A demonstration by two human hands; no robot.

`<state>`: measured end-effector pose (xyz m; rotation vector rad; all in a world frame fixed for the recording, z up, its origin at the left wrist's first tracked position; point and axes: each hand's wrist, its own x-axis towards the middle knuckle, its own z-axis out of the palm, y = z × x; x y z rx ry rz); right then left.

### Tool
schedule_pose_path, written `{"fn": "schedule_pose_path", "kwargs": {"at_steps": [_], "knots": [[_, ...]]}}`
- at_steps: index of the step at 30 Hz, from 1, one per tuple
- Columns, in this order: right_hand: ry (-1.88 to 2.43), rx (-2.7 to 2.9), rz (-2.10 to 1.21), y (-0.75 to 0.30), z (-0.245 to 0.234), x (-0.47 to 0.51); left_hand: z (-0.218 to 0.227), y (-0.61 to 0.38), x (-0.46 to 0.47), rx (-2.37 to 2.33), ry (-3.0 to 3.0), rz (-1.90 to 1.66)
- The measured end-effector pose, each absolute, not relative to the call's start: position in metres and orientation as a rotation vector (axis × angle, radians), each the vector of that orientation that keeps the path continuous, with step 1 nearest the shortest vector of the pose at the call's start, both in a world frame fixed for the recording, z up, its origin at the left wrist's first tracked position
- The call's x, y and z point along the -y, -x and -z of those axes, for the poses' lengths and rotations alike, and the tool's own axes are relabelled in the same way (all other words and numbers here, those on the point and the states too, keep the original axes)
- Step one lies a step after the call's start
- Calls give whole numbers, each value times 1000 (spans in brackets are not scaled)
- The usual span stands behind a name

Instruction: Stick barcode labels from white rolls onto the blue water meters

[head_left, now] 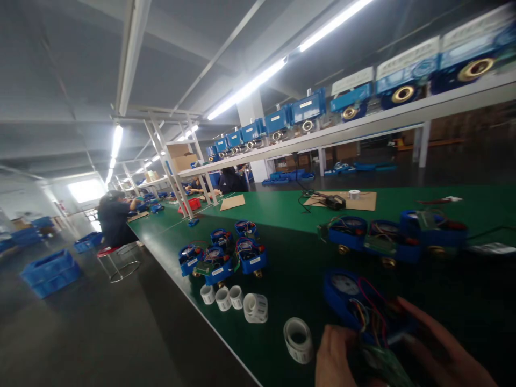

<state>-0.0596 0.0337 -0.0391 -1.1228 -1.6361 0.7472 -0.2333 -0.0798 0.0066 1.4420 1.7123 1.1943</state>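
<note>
At the lower right, a blue water meter (pixel 336 303) with an open housing lies tilted, showing its round dial and loose coloured wires. A green circuit board (pixel 385 365) hangs out of its near side. My left hand (pixel 336 355) is closed on the meter's near left edge, its fingers bent. Along the right side my right hand (pixel 439 344) grips the same meter, thumb and fingers partly in shadow and blurred. Just left of my left hand stands a roll of white labels (pixel 298 339).
Smaller label rolls (pixel 223 299) and several open blue meters (pixel 217 263) stand to the left on the green table (pixel 278 209). More meters (pixel 349 234) sit behind my hands. A shelf (pixel 363 121) carries finished-looking blue units. A co-worker (pixel 115 217) sits at the far left.
</note>
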Motion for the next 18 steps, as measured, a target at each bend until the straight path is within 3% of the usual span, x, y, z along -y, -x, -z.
{"fn": "schedule_pose_path", "kwargs": {"at_steps": [11,18], "knots": [[922,1615,-936,67,14,-20,-33,230,89,-1618,-1543,-1381],[871,1655,-973,69,1,-13,-49,241,93,-1088,-939,-1407]]}}
